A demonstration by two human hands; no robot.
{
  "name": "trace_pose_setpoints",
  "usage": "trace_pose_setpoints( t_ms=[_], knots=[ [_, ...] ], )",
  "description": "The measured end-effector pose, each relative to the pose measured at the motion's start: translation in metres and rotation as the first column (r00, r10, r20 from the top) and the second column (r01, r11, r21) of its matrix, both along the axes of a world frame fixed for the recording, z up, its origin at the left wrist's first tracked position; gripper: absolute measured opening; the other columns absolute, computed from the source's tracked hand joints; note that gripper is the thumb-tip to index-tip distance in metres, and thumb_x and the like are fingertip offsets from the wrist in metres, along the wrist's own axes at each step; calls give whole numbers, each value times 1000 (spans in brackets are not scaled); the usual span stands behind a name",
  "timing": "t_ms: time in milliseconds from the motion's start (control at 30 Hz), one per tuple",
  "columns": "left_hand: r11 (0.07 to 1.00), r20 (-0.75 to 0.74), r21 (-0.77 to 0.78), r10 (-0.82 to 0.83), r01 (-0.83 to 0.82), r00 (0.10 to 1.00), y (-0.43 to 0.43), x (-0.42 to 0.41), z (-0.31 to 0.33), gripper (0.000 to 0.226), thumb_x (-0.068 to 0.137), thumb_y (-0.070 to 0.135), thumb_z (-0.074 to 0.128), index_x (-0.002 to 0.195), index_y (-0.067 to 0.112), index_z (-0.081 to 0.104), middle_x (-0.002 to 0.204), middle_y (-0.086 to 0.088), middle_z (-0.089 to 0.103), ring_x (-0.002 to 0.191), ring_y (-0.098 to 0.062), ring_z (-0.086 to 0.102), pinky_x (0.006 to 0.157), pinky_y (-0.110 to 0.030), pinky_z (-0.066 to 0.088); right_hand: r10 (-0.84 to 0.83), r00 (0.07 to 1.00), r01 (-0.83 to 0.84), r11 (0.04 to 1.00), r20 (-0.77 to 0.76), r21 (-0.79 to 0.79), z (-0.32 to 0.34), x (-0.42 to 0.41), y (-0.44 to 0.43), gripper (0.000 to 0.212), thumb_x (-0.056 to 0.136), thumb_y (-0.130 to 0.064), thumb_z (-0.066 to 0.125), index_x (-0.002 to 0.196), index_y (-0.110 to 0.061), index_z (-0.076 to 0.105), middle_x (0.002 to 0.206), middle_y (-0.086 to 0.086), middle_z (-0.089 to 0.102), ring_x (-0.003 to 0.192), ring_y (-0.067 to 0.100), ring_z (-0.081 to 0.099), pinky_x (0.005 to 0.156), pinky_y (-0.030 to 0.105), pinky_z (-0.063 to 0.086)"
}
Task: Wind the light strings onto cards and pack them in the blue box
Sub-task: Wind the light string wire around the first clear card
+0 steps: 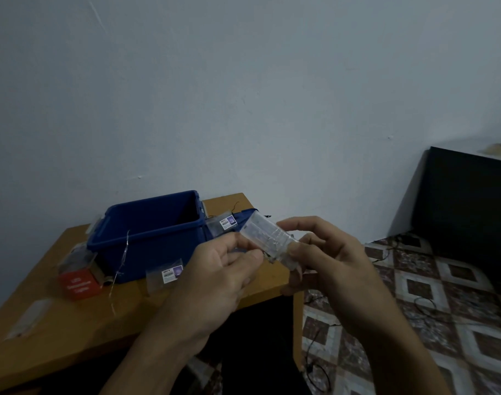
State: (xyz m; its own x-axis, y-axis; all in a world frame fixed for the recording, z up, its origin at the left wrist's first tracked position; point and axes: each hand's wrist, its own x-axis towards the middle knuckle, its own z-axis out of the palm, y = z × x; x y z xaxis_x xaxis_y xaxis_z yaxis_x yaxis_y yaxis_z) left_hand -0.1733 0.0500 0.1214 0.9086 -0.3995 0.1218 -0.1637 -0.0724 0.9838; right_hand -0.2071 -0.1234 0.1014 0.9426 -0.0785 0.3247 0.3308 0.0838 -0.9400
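Note:
My right hand [326, 260] grips a clear plastic card [267, 236] with thin light wire wound round it, held in the air over the table's right end. My left hand [223, 269] pinches the wire just below the card's near edge. The open blue box [146, 238] stands on the wooden table [72, 332] to the left of both hands. A thin silvery light string [123, 260] hangs over the box's front wall and trails down onto the table.
A red carton [78, 283] stands left of the box. Clear labelled packets lie in front of the box [165, 276] and behind it [223, 225]; a clear strip [26, 320] lies at the table's left. Black cables cross the tiled floor [414, 303]. A dark cabinet [466, 223] stands far right.

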Motion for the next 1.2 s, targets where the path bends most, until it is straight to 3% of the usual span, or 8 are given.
trace_pose_setpoints(
  t_ms=[167,500,700,967,1033,1200],
  knots=[
    [999,-59,-16,-33,32,998,2,3,-2,13,98,22,57,106,20,68,58,-1,38,42,-8,24,38,-19,22,-1,1000,1,1000,9,3,0,0,2,34,97,-5,56,113,-29,75,76,10,55,62,23,58,60,32,58],
    [1000,-60,-10,-28,27,998,3,6,-2,13,98,20,58,106,19,68,60,-2,41,43,-8,28,40,-20,24,-5,999,4,999,34,40,0,1,3,36,97,-1,55,110,-26,78,71,9,52,61,24,55,61,33,57],
    [982,-49,185,-39,47,998,8,11,-3,29,93,42,58,93,15,70,61,1,53,50,-10,44,50,-24,37,-10,999,6,996,38,93,1,1,0,35,96,0,56,110,-23,78,71,11,50,58,23,52,60,33,56],
    [932,-78,361,-1,30,997,13,21,-10,37,93,47,55,82,14,67,60,5,57,51,-8,46,51,-24,37,43,998,-46,992,37,114,-1,0,-2,35,95,1,54,110,-20,78,75,11,52,59,23,50,57,32,54],
    [940,-111,339,21,18,994,16,23,-13,37,93,47,58,83,12,66,57,2,51,43,-9,37,46,-24,30,80,996,-84,988,30,131,0,0,-3,32,95,-1,56,111,-19,77,82,15,52,60,23,49,55,33,53],
    [990,-319,72,-95,124,943,18,27,-7,27,81,34,68,80,8,63,55,-1,42,43,-10,25,42,-23,20,230,973,-230,968,10,100,-1,-2,-7,33,84,-13,60,113,-15,75,88,26,47,60,25,48,53,33,50]
  ],
)
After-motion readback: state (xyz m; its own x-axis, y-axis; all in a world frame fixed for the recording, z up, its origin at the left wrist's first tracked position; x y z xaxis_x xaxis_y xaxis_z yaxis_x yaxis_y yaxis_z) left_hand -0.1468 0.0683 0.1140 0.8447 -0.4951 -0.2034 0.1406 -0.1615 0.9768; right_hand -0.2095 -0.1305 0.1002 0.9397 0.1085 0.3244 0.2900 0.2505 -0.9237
